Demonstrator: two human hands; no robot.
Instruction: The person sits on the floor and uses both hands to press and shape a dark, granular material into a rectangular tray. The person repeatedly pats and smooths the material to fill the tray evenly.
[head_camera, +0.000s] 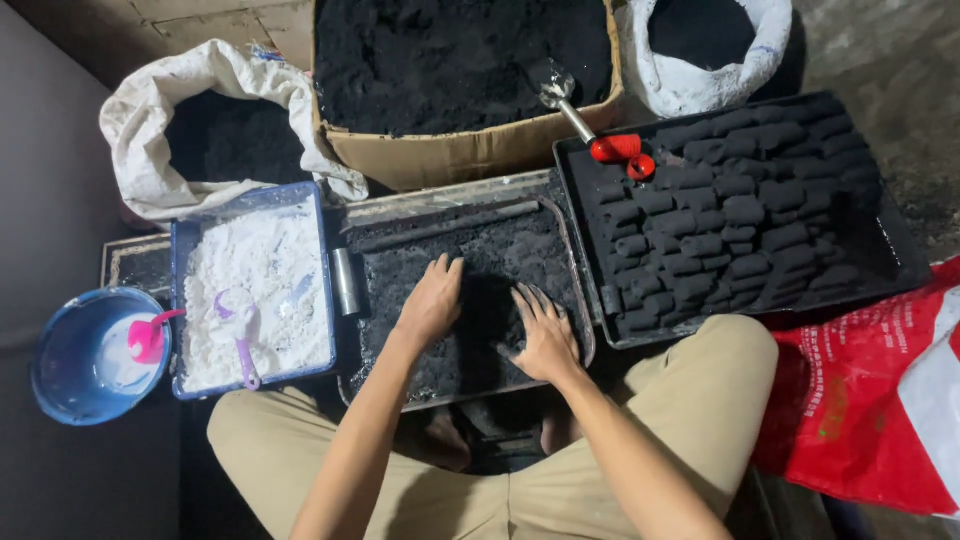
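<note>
Both the left hand (432, 300) and right hand (546, 335) press flat, grip released, on black charcoal mix (470, 250) in the metal tray (585, 340), with rows of formed briquettes (720, 225) already beside the right grip.

We see four packages, no signs or screens. Far centre: open brown cardboard box (460, 150) full of black powder. Far left: slumped white sack (140, 130), mouth rolled open, dark fill. Far right: smaller white sack (690, 85), also open. Near right: red plastic bag (860, 400) with a white patch and printed lettering.
</note>
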